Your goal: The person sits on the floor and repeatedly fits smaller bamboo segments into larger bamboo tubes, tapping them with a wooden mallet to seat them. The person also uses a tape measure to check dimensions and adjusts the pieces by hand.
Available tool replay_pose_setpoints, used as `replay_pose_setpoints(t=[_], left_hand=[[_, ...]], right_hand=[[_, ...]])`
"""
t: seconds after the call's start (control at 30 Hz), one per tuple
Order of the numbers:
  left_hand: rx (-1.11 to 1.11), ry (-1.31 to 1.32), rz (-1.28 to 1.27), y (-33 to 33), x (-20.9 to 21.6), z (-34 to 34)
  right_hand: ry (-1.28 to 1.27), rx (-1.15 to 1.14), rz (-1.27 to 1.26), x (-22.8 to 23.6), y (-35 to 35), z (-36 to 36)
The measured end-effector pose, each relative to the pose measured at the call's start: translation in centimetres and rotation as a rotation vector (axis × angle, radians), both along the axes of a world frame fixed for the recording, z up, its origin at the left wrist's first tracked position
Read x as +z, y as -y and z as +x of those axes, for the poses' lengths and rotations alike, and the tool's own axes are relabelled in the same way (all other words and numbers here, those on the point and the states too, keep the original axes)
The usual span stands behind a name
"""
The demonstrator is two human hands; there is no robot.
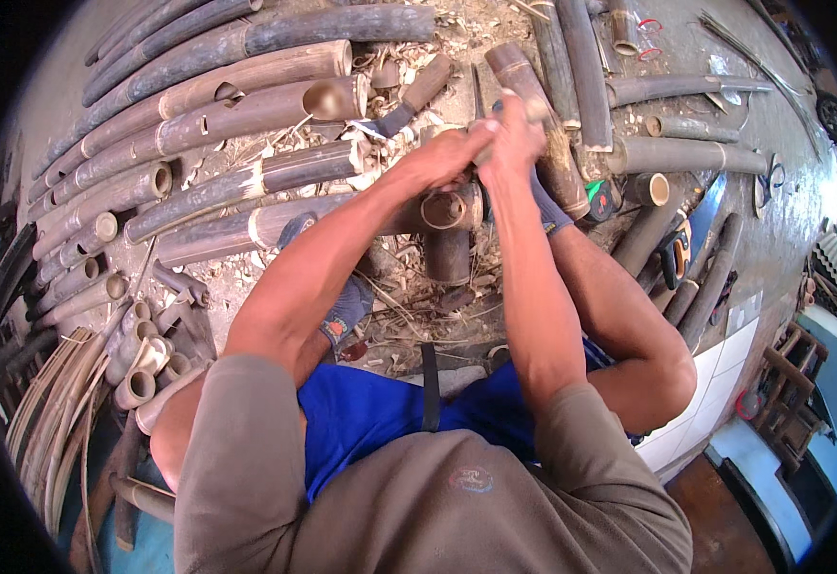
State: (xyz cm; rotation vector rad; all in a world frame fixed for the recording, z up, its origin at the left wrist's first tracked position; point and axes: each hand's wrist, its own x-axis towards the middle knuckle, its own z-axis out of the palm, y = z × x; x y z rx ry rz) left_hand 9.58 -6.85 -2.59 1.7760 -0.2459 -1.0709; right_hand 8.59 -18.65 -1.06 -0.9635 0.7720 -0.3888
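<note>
My left hand [449, 156] and my right hand [516, 139] are close together, both with fingers closed, above a bamboo joint between my feet. The right one is blurred by motion. A pale rounded end [536, 110] shows beside its fingers; what it belongs to is hidden. Whatever my left hand grips is also covered. Just below them are the round, cut end of a bamboo tube [444, 209] and a short upright bamboo piece [447, 256]. A thick bamboo pole [560, 172] slants past my right hand. A dark pointed strip [478, 91] shows beyond my hands.
A knife with a wooden handle [426, 83] lies among wood shavings [394, 72]. Several bamboo poles [246, 100] fill the left side. To the right are a green and black tape measure [600, 199], a saw with an orange handle [677, 251] and more poles [691, 155]. Bamboo strips [50, 421] stand at lower left.
</note>
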Motion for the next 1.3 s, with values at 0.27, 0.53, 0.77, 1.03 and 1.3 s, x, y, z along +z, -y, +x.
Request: replay_pose_setpoints(t=[0.27,0.53,0.77,1.03,1.3], left_hand=[[0.713,0.117,-0.049,-3.8,-2.1,-8.3],[1.429,-0.014,-0.318,0.1,-1.1,-13.5],[1.096,-0.249,-0.481,-0.1,0.7,-5.9],[0.619,-0.232,-0.285,0.1,-0.4,-5.0],[-0.033,-0.028,-0.184,1.8,-2.4,-4.8]], right_hand=[[-0.136,0.832,-0.279,3.2,-6.5,0.8],[-0.084,1.584,-0.496,3.0,-9.3,-0.4],[-0.252,1.295,-0.306,1.6,-4.4,5.1],[-0.169,0.784,-0.066,1.6,0.3,1.3],[0.019,0.209,0.102,1.5,3.6,-6.6]])
